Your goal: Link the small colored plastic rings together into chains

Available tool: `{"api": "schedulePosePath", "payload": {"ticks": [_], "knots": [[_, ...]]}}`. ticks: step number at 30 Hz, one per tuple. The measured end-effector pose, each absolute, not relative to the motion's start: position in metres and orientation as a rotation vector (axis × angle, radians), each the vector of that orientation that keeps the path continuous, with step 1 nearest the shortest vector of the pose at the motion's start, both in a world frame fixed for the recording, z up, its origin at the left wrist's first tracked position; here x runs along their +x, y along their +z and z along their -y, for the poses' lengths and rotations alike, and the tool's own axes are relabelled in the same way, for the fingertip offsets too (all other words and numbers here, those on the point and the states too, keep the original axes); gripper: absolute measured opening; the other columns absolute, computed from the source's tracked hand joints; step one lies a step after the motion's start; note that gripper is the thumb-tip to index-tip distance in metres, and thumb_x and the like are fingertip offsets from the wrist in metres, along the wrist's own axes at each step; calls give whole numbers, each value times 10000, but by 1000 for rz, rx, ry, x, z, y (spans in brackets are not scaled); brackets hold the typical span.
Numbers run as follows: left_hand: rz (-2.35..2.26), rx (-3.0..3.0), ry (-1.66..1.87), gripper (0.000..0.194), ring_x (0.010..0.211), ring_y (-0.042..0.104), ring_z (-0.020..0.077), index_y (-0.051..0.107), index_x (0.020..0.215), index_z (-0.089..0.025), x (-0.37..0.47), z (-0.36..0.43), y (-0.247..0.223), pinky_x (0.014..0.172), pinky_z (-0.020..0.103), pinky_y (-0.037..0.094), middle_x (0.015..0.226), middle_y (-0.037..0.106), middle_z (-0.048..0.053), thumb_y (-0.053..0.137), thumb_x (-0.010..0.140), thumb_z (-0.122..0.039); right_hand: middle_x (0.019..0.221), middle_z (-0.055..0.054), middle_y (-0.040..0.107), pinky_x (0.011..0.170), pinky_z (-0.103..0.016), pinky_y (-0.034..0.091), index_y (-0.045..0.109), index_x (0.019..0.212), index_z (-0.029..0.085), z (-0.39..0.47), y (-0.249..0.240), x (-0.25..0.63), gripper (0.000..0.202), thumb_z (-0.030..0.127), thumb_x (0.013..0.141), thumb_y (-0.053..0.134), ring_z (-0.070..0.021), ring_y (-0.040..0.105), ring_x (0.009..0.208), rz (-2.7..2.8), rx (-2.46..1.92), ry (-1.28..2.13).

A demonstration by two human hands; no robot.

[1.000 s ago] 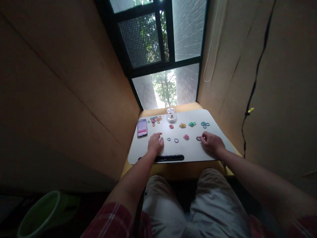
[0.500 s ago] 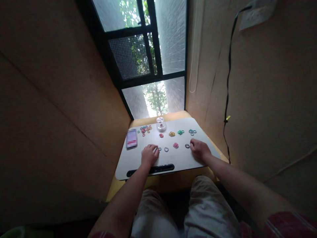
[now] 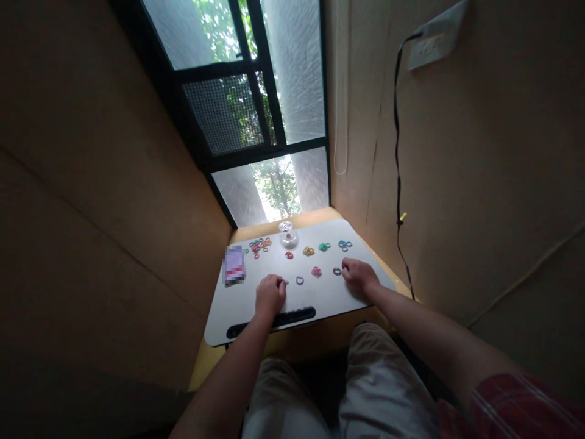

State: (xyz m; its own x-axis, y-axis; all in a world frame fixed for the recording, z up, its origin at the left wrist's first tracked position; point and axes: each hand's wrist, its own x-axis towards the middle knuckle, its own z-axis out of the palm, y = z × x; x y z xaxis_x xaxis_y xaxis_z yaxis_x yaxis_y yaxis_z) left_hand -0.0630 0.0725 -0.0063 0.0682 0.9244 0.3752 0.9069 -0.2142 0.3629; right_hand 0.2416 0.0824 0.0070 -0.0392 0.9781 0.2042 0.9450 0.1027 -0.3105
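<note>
Left hand [image 3: 269, 294] lies palm down on the white lap tray [image 3: 242, 305], fingers curled loosely; its fingertips cover a small dark band [image 3: 286, 282] at about 1 o'clock from the hand, too small to tell if it is pinched. Right hand [image 3: 359, 275] also rests on the tray, fingertips touching a dark band [image 3: 337, 271] at its 9 o'clock; grip unclear. Between the hands: a purple band [image 3: 300, 280] and a pink cluster [image 3: 316, 272]. Farther off, toward 12 o'clock, a row: red band [image 3: 289, 255], yellow cluster [image 3: 308, 251], green cluster [image 3: 324, 247], blue cluster [image 3: 344, 245]. Clear jar [image 3: 287, 234] stands behind the red band. Mixed pile of bands [image 3: 258, 246] at 11 o'clock, phone [image 3: 234, 265] at 10 o'clock. Black slot [image 3: 274, 321] runs along the tray's near edge.
</note>
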Motion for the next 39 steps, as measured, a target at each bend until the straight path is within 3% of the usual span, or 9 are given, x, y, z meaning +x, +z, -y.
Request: {"api": "schedulePosePath", "payload": {"ticks": [8, 16, 25, 34, 39], "knots": [[-2043, 2201, 811, 88, 936, 557, 213, 650, 897, -196, -60, -57, -5, 880, 350, 422, 945, 639, 64, 580, 865, -238, 772, -45, 685, 560, -270, 254, 636, 827, 205, -85, 1, 247, 205, 256, 855, 439, -168, 549, 648, 2001, -1813, 164], [-2039, 2247, 688, 115, 938, 563, 211, 671, 882, -218, -69, -45, -1, 854, 332, 434, 958, 637, 65, 560, 887, -248, 666, -3, 617, 527, -241, 346, 595, 905, 175, -108, -2, 262, 232, 304, 788, 440, -142, 530, 543, 1761, -1663, 567], [-1999, 2257, 673, 142, 982, 552, 228, 599, 942, -186, -73, -40, 1, 858, 351, 425, 1000, 618, 91, 464, 924, -227, 631, 15, 558, 576, -268, 410, 567, 823, 203, -57, 2, 218, 198, 358, 819, 444, -156, 515, 586, 1841, -1282, 652], [-1484, 2158, 980, 86, 809, 578, 163, 607, 872, -189, -29, -24, 3, 761, 279, 448, 853, 649, 28, 523, 867, -207, 585, 25, 581, 488, -239, 411, 550, 755, 194, -54, -6, 166, 177, 369, 779, 536, -124, 518, 494, 1987, -1093, 1137], [-1344, 1979, 1050, 84, 677, 554, 121, 603, 890, -183, 1, -20, -4, 637, 231, 427, 775, 641, 0, 577, 811, -181, 590, 35, 561, 453, -216, 403, 525, 729, 201, -58, -15, 166, 244, 435, 789, 557, -103, 501, 467, 1861, -1052, 1224]]}}
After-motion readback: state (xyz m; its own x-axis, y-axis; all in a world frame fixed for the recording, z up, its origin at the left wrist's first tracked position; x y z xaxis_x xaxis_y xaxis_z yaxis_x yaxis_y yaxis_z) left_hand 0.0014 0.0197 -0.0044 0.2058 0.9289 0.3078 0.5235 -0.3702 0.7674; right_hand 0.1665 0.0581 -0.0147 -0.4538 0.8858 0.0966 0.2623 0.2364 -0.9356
